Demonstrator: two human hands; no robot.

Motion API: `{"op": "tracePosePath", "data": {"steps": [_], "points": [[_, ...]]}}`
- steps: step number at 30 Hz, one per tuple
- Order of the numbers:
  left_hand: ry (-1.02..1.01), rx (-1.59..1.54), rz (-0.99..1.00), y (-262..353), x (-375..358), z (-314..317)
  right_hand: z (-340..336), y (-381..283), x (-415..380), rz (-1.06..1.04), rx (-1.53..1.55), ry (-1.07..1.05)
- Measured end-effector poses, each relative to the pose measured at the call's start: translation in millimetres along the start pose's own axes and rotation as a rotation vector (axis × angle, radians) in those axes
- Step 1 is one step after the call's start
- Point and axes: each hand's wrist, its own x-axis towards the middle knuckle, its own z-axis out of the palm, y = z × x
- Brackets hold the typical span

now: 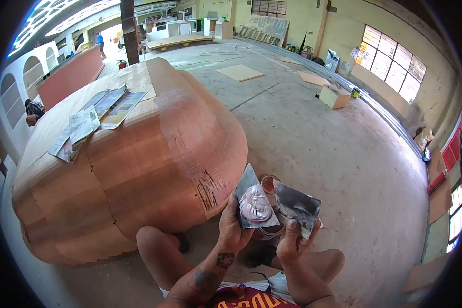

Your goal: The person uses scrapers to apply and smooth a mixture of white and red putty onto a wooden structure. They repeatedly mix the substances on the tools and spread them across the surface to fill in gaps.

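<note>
My left hand (233,226) is closed on a flat grey plate (246,180) that bears a glossy pinkish mound of paste (255,204). Gripped in my right hand (291,241) is a dark, smeared flat spreader (296,205), its thumb pressed on the lower edge. The plate and spreader are side by side, a narrow gap between them. Behind and below them an open can (269,232) is partly hidden, with a round reddish lid (268,184) just beyond. To the left stands a large curved wooden form (138,169), with pale filler and dark cracks near its right end.
Newspaper sheets (84,123) lie on top of the wooden form. Flat boards (239,73) and a box (334,96) are on the concrete floor (364,169). One person (35,112) is beyond the form at far left; another (100,43) stands near the bright doorway.
</note>
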Motion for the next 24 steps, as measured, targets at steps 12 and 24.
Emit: {"op": "tracePosePath", "data": {"steps": [12,24], "points": [[0.118,0.265,0.142,4,10,-40,-6,-11,-2,-0.051,-0.354,-0.243],[0.217,0.668,0.385,35,4,-49,-49,-9,-9,0.982,0.379,-0.037]]}}
